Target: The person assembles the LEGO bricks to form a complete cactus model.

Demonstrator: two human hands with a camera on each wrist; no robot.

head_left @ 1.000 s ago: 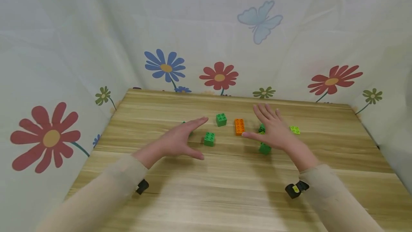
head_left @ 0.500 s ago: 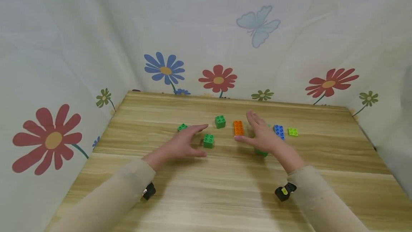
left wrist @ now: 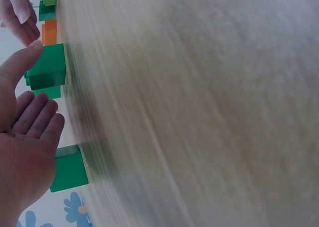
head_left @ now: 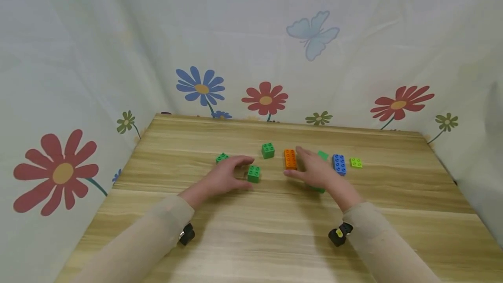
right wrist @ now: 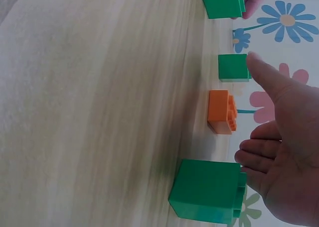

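In the head view my left hand (head_left: 222,178) hovers low with thumb and fingers spread apart on the left side of a green building brick (head_left: 253,174). My right hand (head_left: 317,170) is just right of an orange building brick (head_left: 290,159), fingertips and thumb close to its sides. Neither hand grips anything. In the right wrist view the right fingers are relaxed above the orange brick (right wrist: 219,111), near a large green brick (right wrist: 207,189). The left wrist view has the left thumb overlapping the green brick (left wrist: 47,66).
Another green brick (head_left: 268,150) sits further back; one more (head_left: 222,157) lies beyond the left hand. Green bricks (head_left: 323,155) are partly hidden by the right hand. A blue brick (head_left: 339,164) and a lime brick (head_left: 356,162) lie right. Patterned cloth (head_left: 243,34) borders the wooden table (head_left: 251,239).
My right hand has moved left and lower, toward the orange brick, uncovering the blue brick. The left hand has come slightly right and closer round the green brick. The view has shifted a little.
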